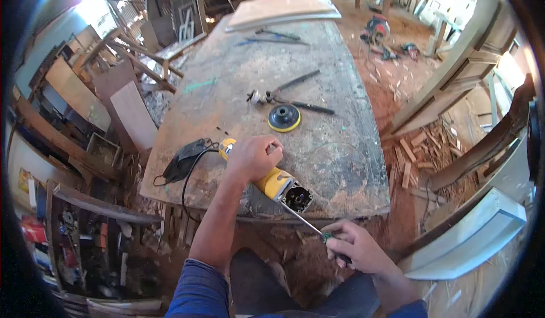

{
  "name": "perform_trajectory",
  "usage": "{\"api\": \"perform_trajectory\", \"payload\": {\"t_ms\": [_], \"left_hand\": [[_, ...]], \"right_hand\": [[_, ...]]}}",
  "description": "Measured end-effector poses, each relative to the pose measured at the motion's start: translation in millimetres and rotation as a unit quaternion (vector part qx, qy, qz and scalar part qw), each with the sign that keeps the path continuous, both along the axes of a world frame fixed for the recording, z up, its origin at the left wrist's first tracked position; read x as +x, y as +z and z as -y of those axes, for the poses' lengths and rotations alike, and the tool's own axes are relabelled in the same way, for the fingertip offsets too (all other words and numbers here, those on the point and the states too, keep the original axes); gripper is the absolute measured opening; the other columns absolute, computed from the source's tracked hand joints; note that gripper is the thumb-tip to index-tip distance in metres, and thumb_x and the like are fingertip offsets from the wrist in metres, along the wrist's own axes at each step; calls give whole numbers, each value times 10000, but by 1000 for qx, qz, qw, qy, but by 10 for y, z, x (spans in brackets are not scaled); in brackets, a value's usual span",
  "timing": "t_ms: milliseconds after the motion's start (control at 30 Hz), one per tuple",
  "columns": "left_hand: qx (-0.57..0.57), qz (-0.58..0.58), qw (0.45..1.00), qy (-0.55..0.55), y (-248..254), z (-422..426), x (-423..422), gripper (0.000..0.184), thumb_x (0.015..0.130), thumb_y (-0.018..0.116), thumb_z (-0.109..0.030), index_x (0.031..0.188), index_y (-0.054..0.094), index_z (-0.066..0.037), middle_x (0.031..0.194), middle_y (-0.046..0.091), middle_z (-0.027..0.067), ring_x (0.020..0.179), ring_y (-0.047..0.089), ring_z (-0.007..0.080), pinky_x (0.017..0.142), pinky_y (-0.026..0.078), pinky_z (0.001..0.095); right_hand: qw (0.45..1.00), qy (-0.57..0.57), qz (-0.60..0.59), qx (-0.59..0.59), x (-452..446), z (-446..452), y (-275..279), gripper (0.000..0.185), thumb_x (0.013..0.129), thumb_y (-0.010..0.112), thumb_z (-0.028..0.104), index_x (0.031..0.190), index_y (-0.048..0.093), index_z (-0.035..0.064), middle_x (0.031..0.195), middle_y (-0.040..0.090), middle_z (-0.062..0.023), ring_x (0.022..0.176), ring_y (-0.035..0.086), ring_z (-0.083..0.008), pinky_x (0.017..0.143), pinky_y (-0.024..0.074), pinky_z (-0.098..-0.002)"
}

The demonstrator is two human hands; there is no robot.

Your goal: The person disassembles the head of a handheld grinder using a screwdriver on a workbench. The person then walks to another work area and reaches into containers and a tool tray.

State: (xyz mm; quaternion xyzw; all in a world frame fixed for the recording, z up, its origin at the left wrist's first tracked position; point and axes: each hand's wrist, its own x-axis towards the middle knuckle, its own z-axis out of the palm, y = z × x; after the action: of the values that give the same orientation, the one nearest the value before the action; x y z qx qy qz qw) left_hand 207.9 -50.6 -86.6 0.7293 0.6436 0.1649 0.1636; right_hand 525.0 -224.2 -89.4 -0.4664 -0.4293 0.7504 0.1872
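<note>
A yellow power tool body point(275, 183) lies on the worn workbench, its open round end facing the front right. Wrapped round its middle is my left hand point(252, 158). My right hand point(352, 245) grips the handle of a screwdriver point(304, 220), whose tip meets the lower rim of the tool's open end. Behind the tool rests a black and yellow backing pad point(284, 117). Farther back are black-handled pliers or a similar hinged tool point(301, 103) and a small metal part point(258, 97). A black cord point(190, 176) runs from the tool's rear.
The workbench point(227, 74) also bears a dark cloth or mask point(184, 160), thin tools point(272, 38) and pale boards point(284, 9) at its far end. Wood offcuts point(417, 153) litter the right floor. A rack of tools point(85, 233) stands left, a white curved panel point(471, 238) right.
</note>
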Motion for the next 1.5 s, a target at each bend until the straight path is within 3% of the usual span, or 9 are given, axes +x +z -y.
{"api": "perform_trajectory", "payload": {"t_ms": [167,300,467,600,800,1000,1200,1300,1500], "left_hand": [[45,6,999,-3,-39,103,6,356,935,670,-388,1083,833,-108,1078,815,196,1026,772,395,922,591,502],[85,26,995,-33,-106,-36,-66,368,927,671,-374,1087,823,-79,1084,807,216,1035,765,417,932,583,496],[83,32,994,-68,-233,-82,-135,336,936,727,-372,1063,817,-74,977,804,173,915,774,316,821,565,445],[122,39,988,-84,-307,-74,-129,314,919,719,-342,1010,805,-53,955,797,175,905,769,331,816,565,448],[133,20,989,-68,-246,-57,-87,301,916,700,-318,977,798,-40,946,785,182,905,766,351,815,567,461],[133,9,990,-48,-241,-51,-43,311,936,672,-321,975,805,-43,935,782,194,890,766,349,803,565,471],[128,34,990,-58,-223,-41,-47,332,945,658,-330,964,793,-26,914,775,203,871,756,355,808,561,479],[125,52,989,-56,-278,-114,-91,337,940,669,-338,952,777,-19,910,774,210,852,748,367,805,558,481],[94,25,995,-24,-287,-146,-105,324,938,668,-339,968,843,-68,909,800,157,866,768,289,813,569,427]], "right_hand": [[923,-1,92,374,4,165,-188,577,965,803,274,1415,567,-1,1156,743,-209,1136,750,-330,1052,558,-472],[875,10,173,452,-79,235,-21,483,998,735,244,1399,600,12,1142,750,-251,1138,755,-409,1033,561,-485],[951,36,71,297,-37,67,209,375,1089,677,233,1379,646,-2,979,741,-98,727,695,-122,686,573,-306],[964,54,46,257,-10,-60,157,374,1089,675,210,1382,672,-22,914,730,-77,647,666,-106,584,540,-280],[950,67,75,295,-44,-50,155,402,1086,672,221,1407,694,-20,911,752,-108,669,685,-160,630,562,-317],[792,70,199,573,-110,31,22,341,1050,677,210,1334,697,22,953,754,-226,861,759,-451,792,611,-524],[663,106,386,633,-184,214,93,387,1002,737,218,1328,695,13,982,771,-243,898,771,-415,818,601,-534],[677,17,270,684,-159,221,-144,384,1015,721,259,1289,710,-9,965,775,-235,853,764,-422,785,599,-524],[870,88,214,435,-54,-34,109,351,1051,668,275,1272,701,4,914,722,-280,906,770,-409,783,598,-549]]}}
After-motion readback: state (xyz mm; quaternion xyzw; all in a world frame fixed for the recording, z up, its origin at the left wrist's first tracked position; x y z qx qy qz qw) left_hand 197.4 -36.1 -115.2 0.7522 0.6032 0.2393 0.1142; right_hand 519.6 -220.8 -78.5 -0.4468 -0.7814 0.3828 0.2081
